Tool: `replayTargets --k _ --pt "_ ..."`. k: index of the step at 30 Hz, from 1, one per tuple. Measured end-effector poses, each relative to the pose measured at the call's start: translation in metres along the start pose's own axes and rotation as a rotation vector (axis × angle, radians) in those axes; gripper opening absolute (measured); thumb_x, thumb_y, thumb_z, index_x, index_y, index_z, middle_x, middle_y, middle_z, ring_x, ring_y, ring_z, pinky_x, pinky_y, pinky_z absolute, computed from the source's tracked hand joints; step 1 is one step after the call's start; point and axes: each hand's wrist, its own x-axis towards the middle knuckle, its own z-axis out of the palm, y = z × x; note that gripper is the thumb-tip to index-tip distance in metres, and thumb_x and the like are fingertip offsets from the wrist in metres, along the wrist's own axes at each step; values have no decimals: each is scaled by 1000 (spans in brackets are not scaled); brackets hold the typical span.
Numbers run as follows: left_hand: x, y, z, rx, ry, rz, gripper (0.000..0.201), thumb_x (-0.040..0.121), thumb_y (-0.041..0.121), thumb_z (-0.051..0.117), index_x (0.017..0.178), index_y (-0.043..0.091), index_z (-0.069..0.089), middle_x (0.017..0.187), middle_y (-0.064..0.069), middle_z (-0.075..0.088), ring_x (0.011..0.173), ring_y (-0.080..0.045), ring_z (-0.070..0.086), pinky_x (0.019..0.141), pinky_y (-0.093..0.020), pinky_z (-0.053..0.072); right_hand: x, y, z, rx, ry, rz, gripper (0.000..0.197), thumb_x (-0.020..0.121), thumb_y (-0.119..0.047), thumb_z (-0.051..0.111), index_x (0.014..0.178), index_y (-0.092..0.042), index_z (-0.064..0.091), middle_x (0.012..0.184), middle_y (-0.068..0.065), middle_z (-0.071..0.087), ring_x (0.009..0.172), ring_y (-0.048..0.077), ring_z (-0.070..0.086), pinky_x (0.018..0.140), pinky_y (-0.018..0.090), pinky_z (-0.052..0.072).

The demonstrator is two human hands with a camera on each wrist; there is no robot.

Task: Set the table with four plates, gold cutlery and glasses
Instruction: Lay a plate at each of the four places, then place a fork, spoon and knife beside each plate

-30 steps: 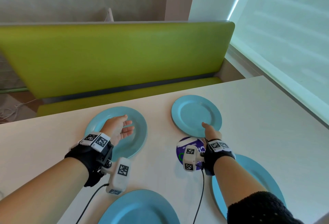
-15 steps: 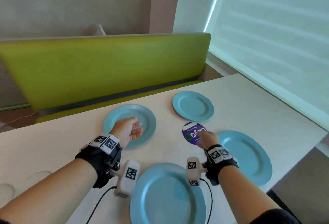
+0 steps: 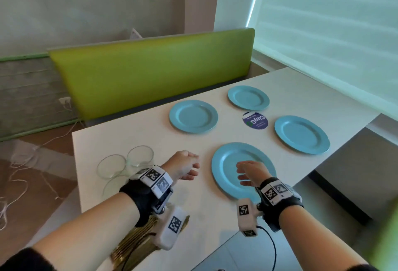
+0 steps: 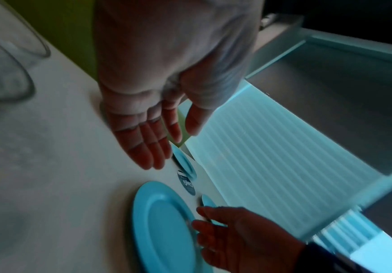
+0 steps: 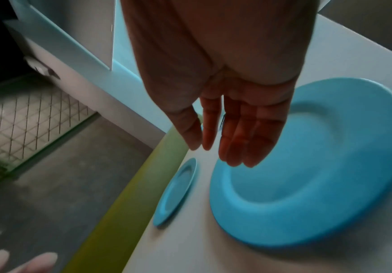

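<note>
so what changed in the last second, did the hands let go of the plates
Both hands pulled back toward the person: the left hand left the far-left plate, the right hand left the far plate and now hovers open over the nearest plate. The four plates and purple coaster stayed put.

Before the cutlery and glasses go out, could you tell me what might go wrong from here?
The clear glasses sit close to the table's left edge, just beside the left hand; a careless sweep could knock them off. The gold cutlery lies under the left forearm, where the wrist camera's cable might snag it. The near-right plate sits close to the table's edge, so a nudge could tip it over.
</note>
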Motion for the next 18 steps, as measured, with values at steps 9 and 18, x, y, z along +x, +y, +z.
replayTargets --k 9,18 --pt "-64 -68 -35 1269 -180 -122 35 90 34 56 64 13 45 76 -5 58 87 -23 58 62 -23 44 -34 22 52 -203 -83 26 13 91 -8 52 80 -11 59 70 4 56 54 17 52 52 26 45" --pt "-59 -119 -47 1245 59 -222 59 89 37 59 134 3 41 138 -11 46 129 -26 45 103 -30 38 -51 25 71 -250 -150 28 6 93 -10 51 90 -9 55 73 4 52 55 16 50 49 25 40"
